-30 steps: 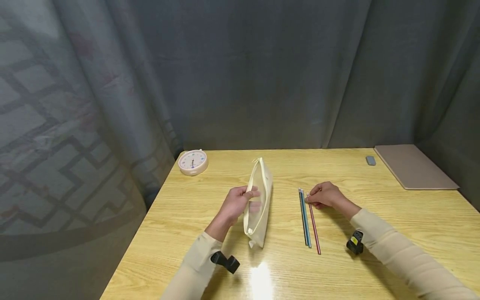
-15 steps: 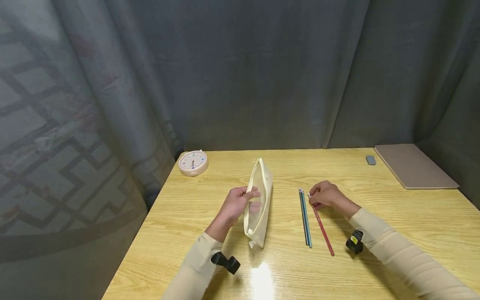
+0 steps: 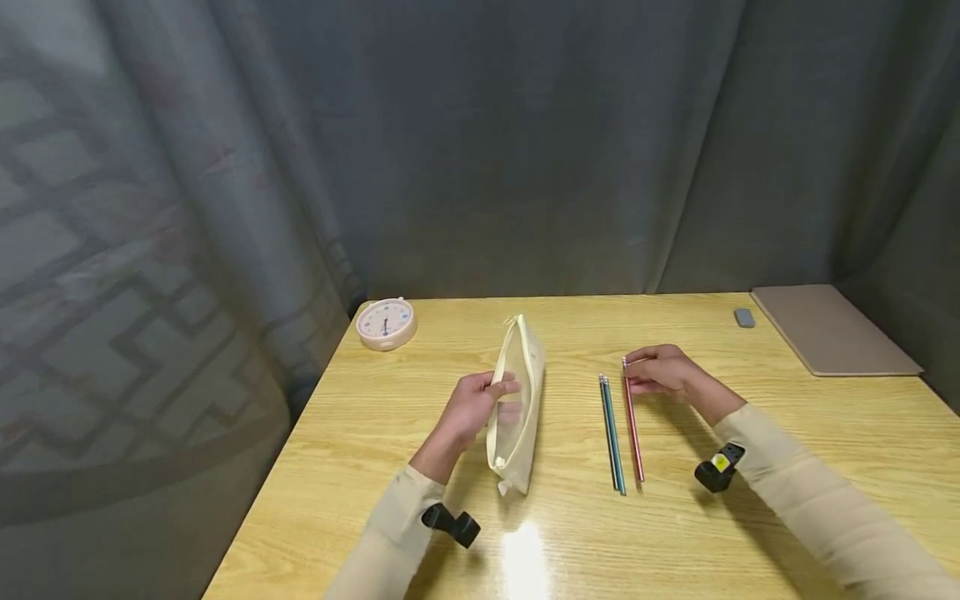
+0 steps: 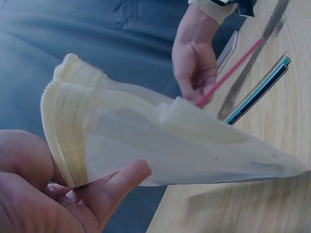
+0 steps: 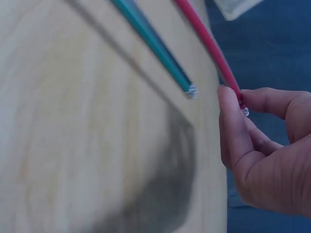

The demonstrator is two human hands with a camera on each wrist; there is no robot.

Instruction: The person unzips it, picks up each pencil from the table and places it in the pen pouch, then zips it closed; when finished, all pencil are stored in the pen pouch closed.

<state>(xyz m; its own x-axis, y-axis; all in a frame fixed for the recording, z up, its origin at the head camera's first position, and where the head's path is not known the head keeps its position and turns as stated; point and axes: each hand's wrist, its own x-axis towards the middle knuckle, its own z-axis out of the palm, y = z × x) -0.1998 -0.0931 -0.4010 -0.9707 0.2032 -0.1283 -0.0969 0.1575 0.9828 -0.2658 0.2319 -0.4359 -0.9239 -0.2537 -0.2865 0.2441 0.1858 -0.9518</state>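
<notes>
A cream, see-through zip pouch (image 3: pixel 528 417) stands on edge with its zipped mouth spread wide. My left hand (image 3: pixel 480 406) pinches one side of that mouth, fingers partly behind the sheer fabric; the left wrist view shows the zip tape (image 4: pixel 68 131) between thumb and fingers. My right hand (image 3: pixel 660 372) pinches a red pencil (image 3: pixel 633 429) near its silver-tipped end, and in the right wrist view the pencil (image 5: pixel 209 41) appears raised off the wood. Just left of it lie a teal pencil (image 3: pixel 615 446) and a dark pencil (image 3: pixel 607 433), side by side on the table.
A round pink clock (image 3: pixel 386 324) lies at the table's far left corner. At the far right are a small grey block (image 3: pixel 744 317) and a flat brownish-pink folder or notebook (image 3: pixel 832 333). Dark curtains (image 3: pixel 487 150) hang behind the wooden table (image 3: pixel 360 442).
My right hand has picked the red pencil up from the table and moved slightly away from me; the pencil first swung rightward, then back. The left hand and pouch have stayed put.
</notes>
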